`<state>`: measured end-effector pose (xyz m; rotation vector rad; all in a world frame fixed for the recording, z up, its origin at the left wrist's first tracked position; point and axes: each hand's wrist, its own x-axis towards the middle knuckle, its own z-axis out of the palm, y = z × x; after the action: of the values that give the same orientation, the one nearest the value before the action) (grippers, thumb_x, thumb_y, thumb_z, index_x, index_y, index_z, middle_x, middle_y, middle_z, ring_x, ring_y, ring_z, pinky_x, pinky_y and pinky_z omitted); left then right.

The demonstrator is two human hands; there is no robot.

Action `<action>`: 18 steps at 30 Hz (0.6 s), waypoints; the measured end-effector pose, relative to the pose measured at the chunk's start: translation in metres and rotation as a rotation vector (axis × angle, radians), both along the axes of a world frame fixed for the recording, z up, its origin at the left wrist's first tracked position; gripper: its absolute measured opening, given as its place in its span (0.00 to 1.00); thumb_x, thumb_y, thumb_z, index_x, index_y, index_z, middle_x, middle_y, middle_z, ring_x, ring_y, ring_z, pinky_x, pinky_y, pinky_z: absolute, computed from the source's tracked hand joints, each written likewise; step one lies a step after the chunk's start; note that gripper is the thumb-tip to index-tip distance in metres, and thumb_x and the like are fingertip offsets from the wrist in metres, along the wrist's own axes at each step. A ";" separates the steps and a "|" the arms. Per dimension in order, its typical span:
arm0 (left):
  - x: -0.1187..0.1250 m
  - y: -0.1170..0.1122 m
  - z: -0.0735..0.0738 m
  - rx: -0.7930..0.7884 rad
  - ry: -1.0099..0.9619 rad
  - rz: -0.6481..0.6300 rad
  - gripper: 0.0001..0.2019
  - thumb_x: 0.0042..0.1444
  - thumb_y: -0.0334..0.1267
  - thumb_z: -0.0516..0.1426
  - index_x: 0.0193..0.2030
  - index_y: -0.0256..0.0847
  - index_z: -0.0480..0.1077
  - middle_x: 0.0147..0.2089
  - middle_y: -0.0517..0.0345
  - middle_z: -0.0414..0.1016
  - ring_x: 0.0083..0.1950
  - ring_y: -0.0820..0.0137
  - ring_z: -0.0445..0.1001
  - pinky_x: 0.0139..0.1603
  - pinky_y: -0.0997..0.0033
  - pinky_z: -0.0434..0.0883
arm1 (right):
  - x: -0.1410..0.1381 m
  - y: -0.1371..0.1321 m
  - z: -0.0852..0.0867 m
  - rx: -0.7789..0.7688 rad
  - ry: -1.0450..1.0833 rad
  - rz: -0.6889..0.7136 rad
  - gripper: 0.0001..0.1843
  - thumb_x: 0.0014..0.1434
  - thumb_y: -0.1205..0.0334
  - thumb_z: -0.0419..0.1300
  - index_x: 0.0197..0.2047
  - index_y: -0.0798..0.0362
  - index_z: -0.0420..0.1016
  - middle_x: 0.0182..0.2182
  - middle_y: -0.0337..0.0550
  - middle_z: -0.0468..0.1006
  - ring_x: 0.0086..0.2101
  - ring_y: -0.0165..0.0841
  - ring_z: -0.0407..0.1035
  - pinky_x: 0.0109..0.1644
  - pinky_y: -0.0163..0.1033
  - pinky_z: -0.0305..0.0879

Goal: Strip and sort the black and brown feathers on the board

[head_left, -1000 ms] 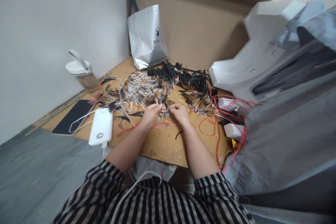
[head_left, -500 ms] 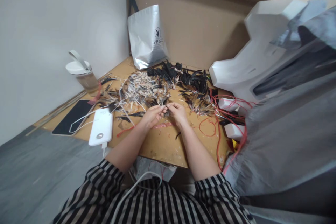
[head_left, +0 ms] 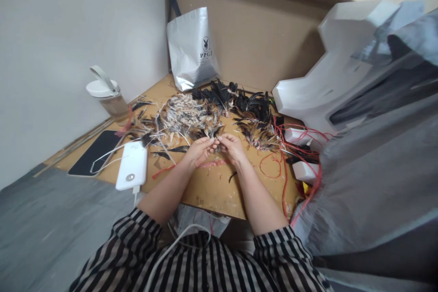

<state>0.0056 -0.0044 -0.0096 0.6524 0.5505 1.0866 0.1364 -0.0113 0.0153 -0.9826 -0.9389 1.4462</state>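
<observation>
My left hand [head_left: 199,150] and my right hand [head_left: 232,147] meet over the middle of a wooden board [head_left: 212,182], fingers pinched together on a small bunch of brown and black feathers [head_left: 214,131]. Just beyond the hands lies a pale speckled feather pile [head_left: 183,112]. Black feathers [head_left: 239,100] lie further back and to the right. A red string [head_left: 164,169] lies on the board near my left wrist.
A white power bank [head_left: 132,165] with a white cable and a black phone [head_left: 94,151] lie at the left. A lidded jar [head_left: 107,96] and a silver bag [head_left: 192,48] stand behind. Red wires [head_left: 290,155], white foam blocks [head_left: 328,73] and grey cloth [head_left: 376,173] crowd the right.
My two hands have drawn closer together until their fingertips meet on the feather bunch, and they have shifted slightly away from me.
</observation>
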 end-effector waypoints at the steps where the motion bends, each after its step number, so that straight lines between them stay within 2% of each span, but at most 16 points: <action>1: 0.001 -0.001 0.001 0.003 0.025 0.019 0.06 0.47 0.30 0.61 0.32 0.30 0.72 0.29 0.54 0.74 0.26 0.82 0.70 0.24 0.85 0.65 | 0.000 0.000 0.000 0.004 -0.015 -0.025 0.14 0.38 0.56 0.67 0.23 0.55 0.67 0.15 0.32 0.67 0.14 0.19 0.49 0.18 0.29 0.41; 5: 0.004 -0.003 0.005 -0.002 0.097 0.063 0.08 0.45 0.33 0.62 0.31 0.30 0.72 0.28 0.53 0.75 0.25 0.80 0.70 0.24 0.83 0.65 | -0.002 0.002 -0.002 0.053 -0.077 -0.115 0.14 0.39 0.55 0.66 0.23 0.54 0.67 0.12 0.29 0.62 0.14 0.20 0.49 0.19 0.30 0.43; 13: 0.005 -0.003 0.004 0.059 0.183 0.068 0.10 0.41 0.37 0.64 0.28 0.31 0.72 0.25 0.56 0.73 0.23 0.81 0.67 0.23 0.82 0.62 | -0.005 0.003 -0.006 0.120 -0.167 -0.156 0.14 0.39 0.54 0.66 0.23 0.55 0.68 0.17 0.33 0.69 0.18 0.24 0.58 0.24 0.31 0.53; 18: 0.006 -0.004 0.005 0.094 0.288 0.102 0.12 0.41 0.40 0.63 0.26 0.32 0.71 0.23 0.57 0.71 0.22 0.81 0.65 0.22 0.80 0.60 | 0.000 0.003 -0.003 0.107 -0.196 -0.153 0.14 0.41 0.52 0.64 0.23 0.54 0.68 0.13 0.31 0.62 0.16 0.22 0.51 0.21 0.31 0.46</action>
<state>0.0114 -0.0082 -0.0048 0.8786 0.7911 1.1265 0.1367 -0.0082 0.0125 -1.1052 -1.0480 1.1755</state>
